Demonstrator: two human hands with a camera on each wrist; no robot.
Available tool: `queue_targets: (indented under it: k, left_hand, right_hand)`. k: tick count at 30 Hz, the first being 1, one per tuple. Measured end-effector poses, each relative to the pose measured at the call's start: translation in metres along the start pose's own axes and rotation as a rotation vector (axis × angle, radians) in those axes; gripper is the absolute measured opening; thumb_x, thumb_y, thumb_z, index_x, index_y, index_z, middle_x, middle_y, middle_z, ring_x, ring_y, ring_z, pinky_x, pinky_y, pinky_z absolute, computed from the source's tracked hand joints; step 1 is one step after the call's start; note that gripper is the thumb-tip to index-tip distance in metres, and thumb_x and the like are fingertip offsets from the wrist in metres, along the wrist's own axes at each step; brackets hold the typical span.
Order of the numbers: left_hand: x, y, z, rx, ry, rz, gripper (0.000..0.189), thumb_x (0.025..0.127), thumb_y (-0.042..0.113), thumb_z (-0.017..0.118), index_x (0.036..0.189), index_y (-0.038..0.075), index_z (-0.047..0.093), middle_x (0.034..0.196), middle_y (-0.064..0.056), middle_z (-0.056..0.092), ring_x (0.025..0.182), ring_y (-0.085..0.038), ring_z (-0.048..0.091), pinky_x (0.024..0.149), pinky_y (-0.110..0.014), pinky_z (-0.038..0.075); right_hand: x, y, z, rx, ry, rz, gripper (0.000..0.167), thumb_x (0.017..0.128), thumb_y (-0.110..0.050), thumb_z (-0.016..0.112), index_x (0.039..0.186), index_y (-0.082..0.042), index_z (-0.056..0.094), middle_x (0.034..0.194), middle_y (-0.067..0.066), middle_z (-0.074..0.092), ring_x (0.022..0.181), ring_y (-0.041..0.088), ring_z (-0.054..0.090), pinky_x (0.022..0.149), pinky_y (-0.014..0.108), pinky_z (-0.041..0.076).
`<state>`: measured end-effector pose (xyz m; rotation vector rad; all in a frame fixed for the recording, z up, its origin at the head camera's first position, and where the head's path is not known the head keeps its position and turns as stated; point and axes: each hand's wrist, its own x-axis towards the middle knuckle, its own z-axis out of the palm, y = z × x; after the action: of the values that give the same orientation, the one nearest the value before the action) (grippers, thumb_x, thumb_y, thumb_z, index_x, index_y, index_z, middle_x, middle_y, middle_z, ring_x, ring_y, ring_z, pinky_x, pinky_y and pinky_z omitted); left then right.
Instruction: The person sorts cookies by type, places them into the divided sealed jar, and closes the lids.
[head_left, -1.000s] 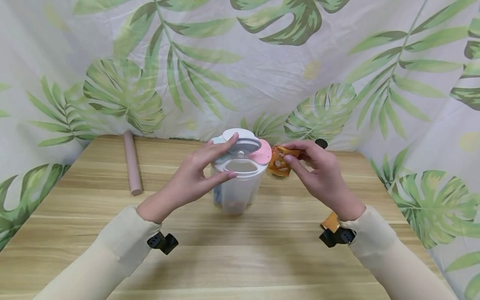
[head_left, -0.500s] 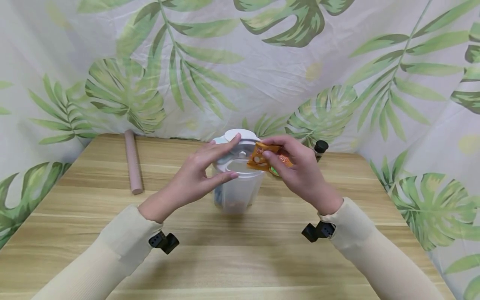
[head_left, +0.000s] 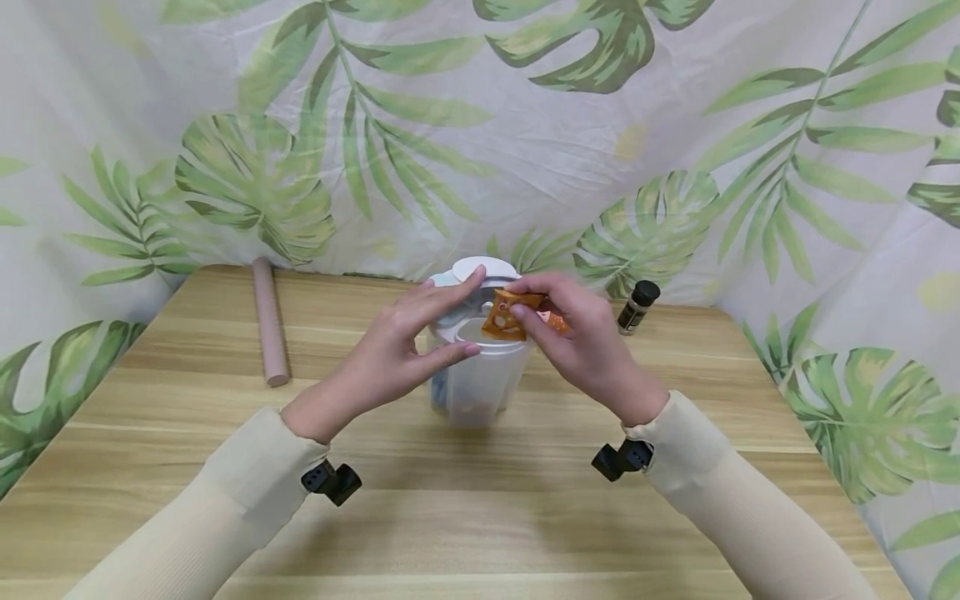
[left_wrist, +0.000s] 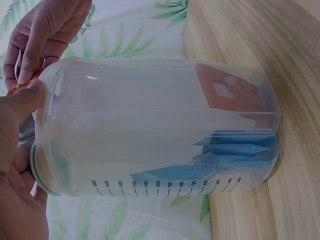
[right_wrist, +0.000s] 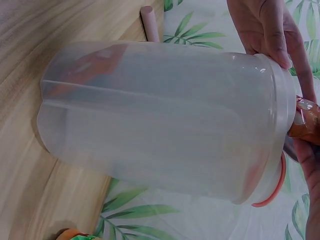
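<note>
A translucent plastic storage canister [head_left: 480, 379] stands upright mid-table, one white flap [head_left: 486, 268] of its lid raised. My left hand [head_left: 393, 337] touches the lid with straight fingers, the thumb at the front rim and the index finger by the flap. Between thumb and fingers, my right hand [head_left: 581, 337] pinches a small orange snack packet [head_left: 501, 317] right at the opening. Through the canister's wall show an orange packet [left_wrist: 232, 92] low in one compartment and several blue packets [left_wrist: 240, 150] in another. The lid's pink section is hidden by my right hand in the head view.
Behind my right hand another orange packet [head_left: 557, 322] lies on the wooden table [head_left: 480, 517]. A small black-capped bottle [head_left: 637, 308] stands at the back right. A pinkish cylinder [head_left: 271, 325] lies at the left. A leaf-print cloth [head_left: 420, 150] hangs behind.
My right hand has moved left with the orange packet, from beside the canister to its opening. The bottle has come into fuller view. My left hand has stayed at the lid.
</note>
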<state>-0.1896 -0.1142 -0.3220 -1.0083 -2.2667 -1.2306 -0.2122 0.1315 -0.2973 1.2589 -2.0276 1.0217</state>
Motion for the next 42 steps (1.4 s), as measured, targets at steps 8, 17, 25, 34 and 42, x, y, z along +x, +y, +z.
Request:
queue_targets:
  k: [8,17,25,34,42]
  left_hand:
    - [0.0,0.0,0.001,-0.001,0.001,0.009,0.078,0.088,0.01,0.084,0.157,0.01,0.048,0.143,-0.009,0.068,0.138,-0.031,0.06,0.13,-0.062,0.024]
    - [0.001,0.0,0.002,-0.001,0.003,0.013,0.078,0.088,0.01,0.084,0.158,0.011,0.048,0.145,-0.009,0.067,0.139,-0.031,0.06,0.13,-0.063,0.024]
    - [0.001,0.0,0.001,0.004,0.002,0.013,0.078,0.089,0.009,0.084,0.158,0.011,0.047,0.148,-0.009,0.065,0.139,-0.031,0.06,0.13,-0.063,0.024]
    - [0.001,-0.001,0.002,0.001,0.016,0.018,0.077,0.088,0.009,0.084,0.156,0.01,0.049,0.146,-0.008,0.067,0.136,-0.031,0.061,0.13,-0.063,0.024]
    - [0.001,-0.001,0.002,0.0,0.016,0.018,0.077,0.088,0.008,0.084,0.156,0.009,0.049,0.142,-0.01,0.069,0.131,-0.032,0.064,0.13,-0.064,0.023]
  right_hand:
    - [-0.002,-0.003,0.005,0.003,-0.042,-0.002,0.024,0.09,0.008,0.076,0.112,0.003,0.07,0.106,0.015,0.076,0.088,0.022,0.075,0.074,0.029,0.064]
    - [-0.006,-0.004,0.011,0.029,-0.128,0.029,0.023,0.092,0.006,0.074,0.114,0.002,0.069,0.108,0.012,0.075,0.084,0.015,0.07,0.074,0.022,0.061]
    - [-0.008,-0.003,0.009,0.05,-0.165,0.025,0.023,0.093,0.005,0.074,0.115,-0.001,0.071,0.11,0.01,0.077,0.087,0.014,0.07,0.073,0.022,0.06]
    - [-0.01,-0.003,0.008,0.053,-0.185,0.006,0.02,0.093,0.005,0.074,0.112,0.002,0.071,0.108,0.012,0.077,0.091,0.016,0.074,0.079,0.02,0.062]
    - [-0.014,-0.004,0.002,0.065,-0.172,0.028,0.02,0.094,0.006,0.072,0.113,0.001,0.071,0.109,0.013,0.076,0.093,0.016,0.073,0.083,0.022,0.062]
